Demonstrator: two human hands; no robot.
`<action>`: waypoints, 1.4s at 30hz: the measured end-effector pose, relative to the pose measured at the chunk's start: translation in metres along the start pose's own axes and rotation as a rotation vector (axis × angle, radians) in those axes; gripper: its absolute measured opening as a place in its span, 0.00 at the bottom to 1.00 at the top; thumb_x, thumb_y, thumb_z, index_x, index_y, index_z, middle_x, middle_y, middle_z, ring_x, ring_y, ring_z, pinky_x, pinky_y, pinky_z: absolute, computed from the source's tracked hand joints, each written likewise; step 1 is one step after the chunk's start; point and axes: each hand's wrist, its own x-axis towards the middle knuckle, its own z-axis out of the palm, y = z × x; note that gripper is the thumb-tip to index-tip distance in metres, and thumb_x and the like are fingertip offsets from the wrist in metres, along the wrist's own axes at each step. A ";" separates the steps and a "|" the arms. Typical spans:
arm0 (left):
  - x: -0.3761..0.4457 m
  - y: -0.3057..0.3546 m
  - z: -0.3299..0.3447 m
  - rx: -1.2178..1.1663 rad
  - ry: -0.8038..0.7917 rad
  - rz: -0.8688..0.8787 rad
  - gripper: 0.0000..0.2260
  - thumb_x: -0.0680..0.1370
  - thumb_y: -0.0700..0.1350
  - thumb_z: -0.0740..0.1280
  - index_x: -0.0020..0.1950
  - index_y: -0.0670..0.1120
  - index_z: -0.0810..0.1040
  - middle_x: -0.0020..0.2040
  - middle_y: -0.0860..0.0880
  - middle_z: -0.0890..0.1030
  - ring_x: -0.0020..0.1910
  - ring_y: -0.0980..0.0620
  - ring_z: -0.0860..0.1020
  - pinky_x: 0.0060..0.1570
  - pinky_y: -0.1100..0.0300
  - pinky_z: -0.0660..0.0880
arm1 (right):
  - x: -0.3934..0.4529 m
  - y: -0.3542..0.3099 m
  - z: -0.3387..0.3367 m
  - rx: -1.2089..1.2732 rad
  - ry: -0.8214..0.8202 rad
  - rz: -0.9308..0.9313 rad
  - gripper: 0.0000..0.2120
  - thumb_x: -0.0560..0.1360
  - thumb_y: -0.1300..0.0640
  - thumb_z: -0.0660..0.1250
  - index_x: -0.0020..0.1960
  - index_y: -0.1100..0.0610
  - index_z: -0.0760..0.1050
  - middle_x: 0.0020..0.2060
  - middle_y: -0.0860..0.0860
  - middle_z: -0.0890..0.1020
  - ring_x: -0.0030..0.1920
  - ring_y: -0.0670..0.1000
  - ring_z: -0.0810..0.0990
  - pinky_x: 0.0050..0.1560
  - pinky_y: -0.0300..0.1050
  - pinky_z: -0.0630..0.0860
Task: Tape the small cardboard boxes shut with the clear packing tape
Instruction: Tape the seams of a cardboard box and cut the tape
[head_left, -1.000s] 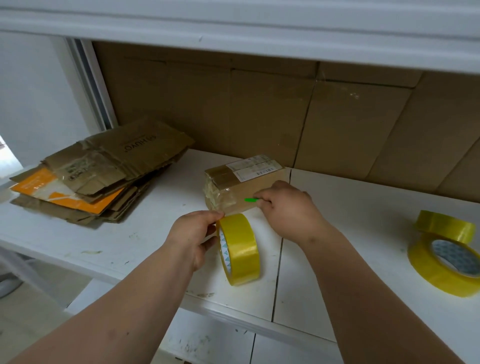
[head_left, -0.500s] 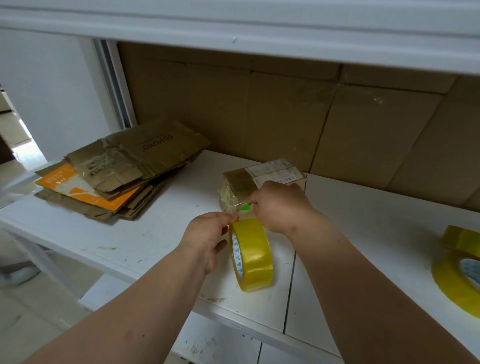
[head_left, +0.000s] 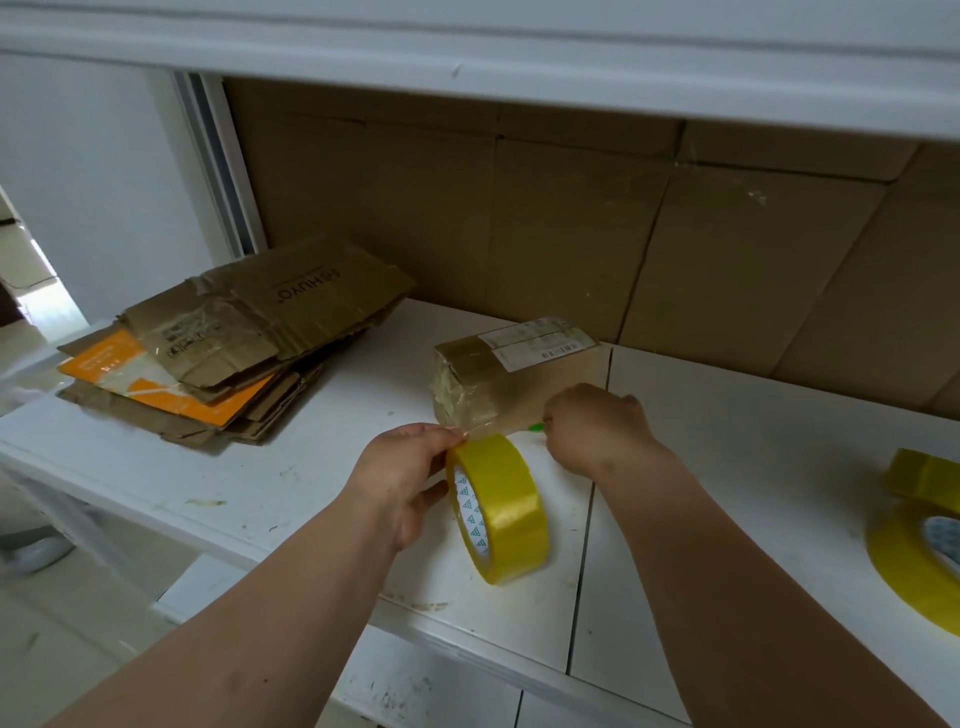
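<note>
A small cardboard box (head_left: 519, 376) wrapped in clear tape, with a white label on top, sits on the white shelf (head_left: 311, 467). A yellow-looking roll of clear tape (head_left: 501, 509) stands on edge just in front of it. My left hand (head_left: 405, 478) pinches the roll at its top, where a strip of tape runs up to the box's near face. My right hand (head_left: 597, 426) is closed around a small green tool (head_left: 536, 427) at the strip, close to the box's lower front edge.
A pile of flattened cardboard boxes (head_left: 234, 338) with an orange sheet lies at the left. Two more tape rolls (head_left: 919, 530) sit at the right edge. Brown cardboard lines the back wall (head_left: 571, 223). The shelf's front edge runs below my forearms.
My right hand with the green tool has slid right along the box's front edge. The left hand keeps its hold on the roll. The camera view has shifted left.
</note>
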 end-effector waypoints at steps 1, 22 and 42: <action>0.000 0.000 0.000 0.000 -0.009 -0.002 0.03 0.76 0.37 0.70 0.50 0.40 0.81 0.50 0.42 0.83 0.52 0.45 0.81 0.48 0.53 0.77 | 0.001 0.003 0.008 0.017 -0.021 0.032 0.08 0.75 0.63 0.57 0.47 0.53 0.73 0.46 0.51 0.73 0.50 0.55 0.75 0.52 0.48 0.63; -0.001 0.001 0.002 0.043 -0.132 -0.006 0.03 0.74 0.36 0.72 0.40 0.42 0.83 0.52 0.38 0.84 0.58 0.38 0.81 0.59 0.48 0.76 | -0.009 -0.035 0.033 1.718 -0.305 0.304 0.12 0.66 0.58 0.75 0.48 0.60 0.82 0.40 0.56 0.85 0.48 0.58 0.82 0.66 0.61 0.72; 0.061 0.045 0.005 1.358 -0.113 0.776 0.22 0.78 0.54 0.69 0.71 0.55 0.74 0.74 0.48 0.68 0.72 0.47 0.67 0.71 0.51 0.65 | -0.021 -0.039 0.029 1.606 -0.101 0.135 0.06 0.67 0.60 0.74 0.36 0.55 0.77 0.43 0.62 0.83 0.46 0.58 0.79 0.58 0.61 0.76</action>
